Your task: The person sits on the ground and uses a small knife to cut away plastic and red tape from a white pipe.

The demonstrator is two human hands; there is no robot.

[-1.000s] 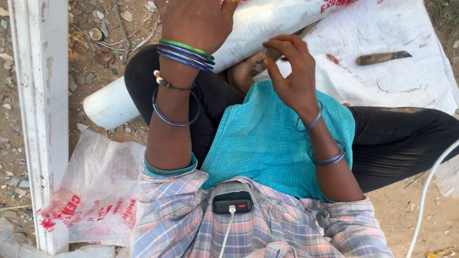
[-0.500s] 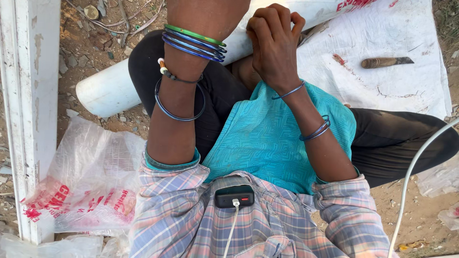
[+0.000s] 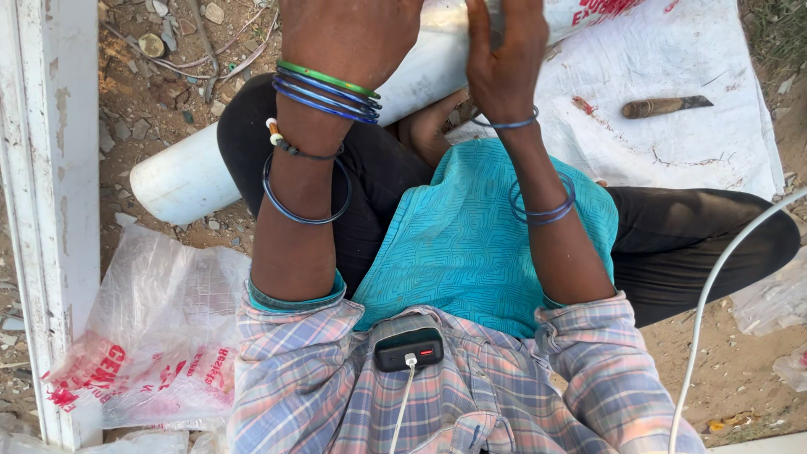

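White pipe [image 3: 181, 176] lies across the lap — right hand [image 3: 504, 59] spread flat on it, left hand [image 3: 349, 38] grip unclear.

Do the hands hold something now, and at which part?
It cannot be told. Both the left hand and right hand are raised over the white pipe, and the fingers run past the picture's top edge.

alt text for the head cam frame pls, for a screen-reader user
Looking down at a seated person, both raised hands reach a long white plastic pipe lying across their lap: the bangled left hand beside the open-fingered right hand. A wooden-handled knife lies on a white woven sack, on dirt ground.
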